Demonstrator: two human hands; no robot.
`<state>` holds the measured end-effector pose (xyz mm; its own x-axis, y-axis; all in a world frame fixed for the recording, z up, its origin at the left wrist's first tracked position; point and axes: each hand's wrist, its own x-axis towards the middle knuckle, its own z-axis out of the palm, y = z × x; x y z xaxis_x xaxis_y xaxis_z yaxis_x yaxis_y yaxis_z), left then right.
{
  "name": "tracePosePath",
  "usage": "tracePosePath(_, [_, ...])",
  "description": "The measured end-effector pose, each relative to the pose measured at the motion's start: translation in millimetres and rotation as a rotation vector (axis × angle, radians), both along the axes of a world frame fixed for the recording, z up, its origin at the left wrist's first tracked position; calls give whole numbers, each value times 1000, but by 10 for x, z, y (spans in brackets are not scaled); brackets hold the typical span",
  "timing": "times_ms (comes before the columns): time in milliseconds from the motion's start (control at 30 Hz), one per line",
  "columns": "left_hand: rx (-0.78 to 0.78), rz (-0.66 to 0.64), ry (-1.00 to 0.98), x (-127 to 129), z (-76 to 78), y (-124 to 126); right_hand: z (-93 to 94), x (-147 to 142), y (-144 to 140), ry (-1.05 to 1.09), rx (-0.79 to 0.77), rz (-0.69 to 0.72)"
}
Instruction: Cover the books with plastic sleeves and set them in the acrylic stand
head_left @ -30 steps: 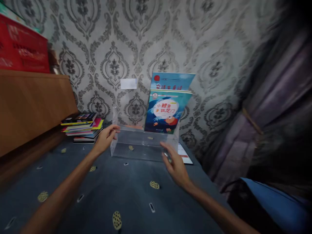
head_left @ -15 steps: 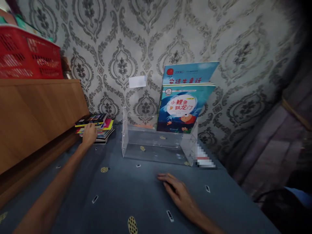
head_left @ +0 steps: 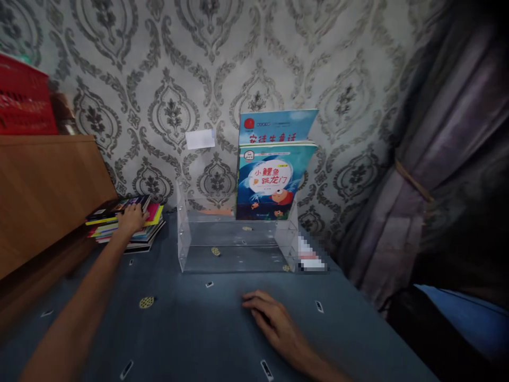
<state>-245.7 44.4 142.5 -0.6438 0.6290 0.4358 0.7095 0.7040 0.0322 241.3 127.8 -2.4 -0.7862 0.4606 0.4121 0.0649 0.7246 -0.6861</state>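
Space separates right hand [head_left: 274, 322] from rack [head_left: 238, 258] (transparent front edge).

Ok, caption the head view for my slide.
Left hand on book stack, right hand in front of transparent book rack.

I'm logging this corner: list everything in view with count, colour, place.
Clear rack: one, transparent, table centre.
Upright books: at least two, mostly blue, rack's right part.
Book stack: one, multicoloured, left of rack.
Paper slip: one, white, above rack's left.
Pixelated item: one, white and reddish, right of rack.
Tablecloth: one, dark blue-grey, under rack.
Cabinet: one, brown, left.
Basket: one, red, on the cabinet.
Brownish item: one, right of basket.
Wall: one, patterned grey, behind.
Curtain: one, greyish purple, right.
Blue item: one, unclear, lower right.
Left hand: one, bare, on book stack.
Right hand: one, bare, over or on tablecloth.
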Motion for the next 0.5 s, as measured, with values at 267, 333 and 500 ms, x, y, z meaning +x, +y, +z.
tracePosePath(267, [-108, -26, 130, 160, 30, -344, 22, -17, -2, -16, 23, 24])
tracePosePath(333, [-133, -35, 167, 218, 60, -451, 39, -22, -9, -12, 33, 32])
tracePosePath(500, [-171, -22, 214, 260, 104, -488, 35, -19, -4, -6, 69, 37])
